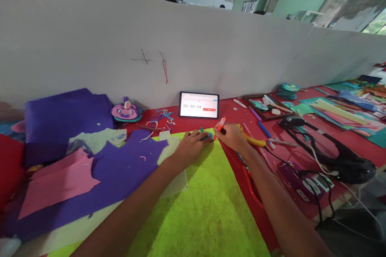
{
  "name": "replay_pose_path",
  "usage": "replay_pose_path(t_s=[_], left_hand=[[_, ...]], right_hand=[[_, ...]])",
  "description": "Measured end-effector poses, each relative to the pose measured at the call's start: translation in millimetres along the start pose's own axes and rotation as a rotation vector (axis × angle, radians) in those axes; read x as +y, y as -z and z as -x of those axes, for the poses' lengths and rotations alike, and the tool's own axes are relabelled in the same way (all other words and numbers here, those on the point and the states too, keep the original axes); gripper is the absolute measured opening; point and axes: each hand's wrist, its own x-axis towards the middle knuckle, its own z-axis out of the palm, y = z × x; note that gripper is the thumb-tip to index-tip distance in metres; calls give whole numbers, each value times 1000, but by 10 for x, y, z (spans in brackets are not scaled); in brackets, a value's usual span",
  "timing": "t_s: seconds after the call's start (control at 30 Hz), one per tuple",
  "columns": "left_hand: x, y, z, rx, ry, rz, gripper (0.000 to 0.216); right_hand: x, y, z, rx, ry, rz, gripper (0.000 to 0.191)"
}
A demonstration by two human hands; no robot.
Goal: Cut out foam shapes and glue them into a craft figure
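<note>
A yellow-green felt sheet [199, 204] lies in front of me on the red table. Near its far edge my left hand [194, 144] presses its fingertips on a small teal piece [210, 135], mostly covered by the fingers. Close by on the right, my right hand [233, 137] is closed around an orange-red pen [221, 123]. The pen's lower end is near the teal piece; whether it touches the felt I cannot tell. Just behind the right hand lies a yellow-handled tool [256, 141], partly hidden.
A tablet [199, 105] showing a timer leans on the white partition [241, 56]. Purple felt [120, 176], pink felt [60, 180] and a pink felt face [126, 111] are on the left. A tray [271, 108], black device [352, 168], cables and a purple power strip [301, 180] stand right.
</note>
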Motion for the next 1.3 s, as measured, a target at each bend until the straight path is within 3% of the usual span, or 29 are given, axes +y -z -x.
replay_pose_path(t_s=[0.87, 1.03, 1.3], left_hand=[[46, 71, -15, -7, 12, -25, 40], [209, 124, -10, -42, 19, -65, 40], [468, 122, 5, -6, 147, -28, 50]], right_hand=[[40, -20, -5, 56, -51, 33, 33], [27, -21, 8, 97, -69, 8, 33], [-108, 99, -111, 214, -130, -72, 33]])
